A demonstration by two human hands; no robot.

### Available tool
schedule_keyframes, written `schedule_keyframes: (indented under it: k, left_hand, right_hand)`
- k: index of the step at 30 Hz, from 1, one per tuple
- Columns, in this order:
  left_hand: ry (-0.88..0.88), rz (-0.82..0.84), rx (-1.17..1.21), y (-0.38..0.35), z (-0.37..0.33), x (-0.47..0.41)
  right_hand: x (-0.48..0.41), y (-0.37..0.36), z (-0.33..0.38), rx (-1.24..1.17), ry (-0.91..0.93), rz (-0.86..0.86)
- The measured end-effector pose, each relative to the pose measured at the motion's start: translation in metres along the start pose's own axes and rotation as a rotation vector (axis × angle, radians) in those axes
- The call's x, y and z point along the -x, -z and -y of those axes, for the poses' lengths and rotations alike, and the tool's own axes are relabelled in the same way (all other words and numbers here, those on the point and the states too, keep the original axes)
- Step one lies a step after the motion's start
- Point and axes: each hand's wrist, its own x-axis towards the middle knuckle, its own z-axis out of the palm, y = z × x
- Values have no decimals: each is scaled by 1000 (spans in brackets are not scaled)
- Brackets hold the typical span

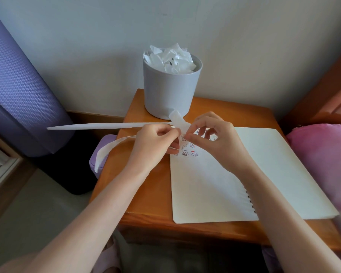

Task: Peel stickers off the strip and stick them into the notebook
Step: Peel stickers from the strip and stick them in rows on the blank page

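Backing onto pale wall [244,56], wooden table [146,194] (notebook [274,174], bin [169,91])

A pale wall [244,46] backs a small wooden tabletop [146,194] in soft daylight. A purple rolled mat [18,95] stands left on the grey floor [37,203], with wooden furniture [335,85] at right.

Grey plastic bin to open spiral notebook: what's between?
Head view: white paper sticker strip, pinched by left hand and right hand, above bare orange wooden table.
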Motion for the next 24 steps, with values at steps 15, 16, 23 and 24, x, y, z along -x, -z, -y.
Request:
schedule_keyframes:
  k: [15,16,23,24]
  left_hand:
    - [-38,39,-105,0,3,1]
    - [-39,41,-112,0,4,1]
    - [-52,42,-143,0,5,0]
    - [-52,42,-142,0,6,0]
  right_hand:
    - [3,36,-11,-6,-470,243]
    - [3,36,-12,1,-476,239]
    - [3,34,-15,18,-479,228]
    - [3,33,-15,22,-476,228]
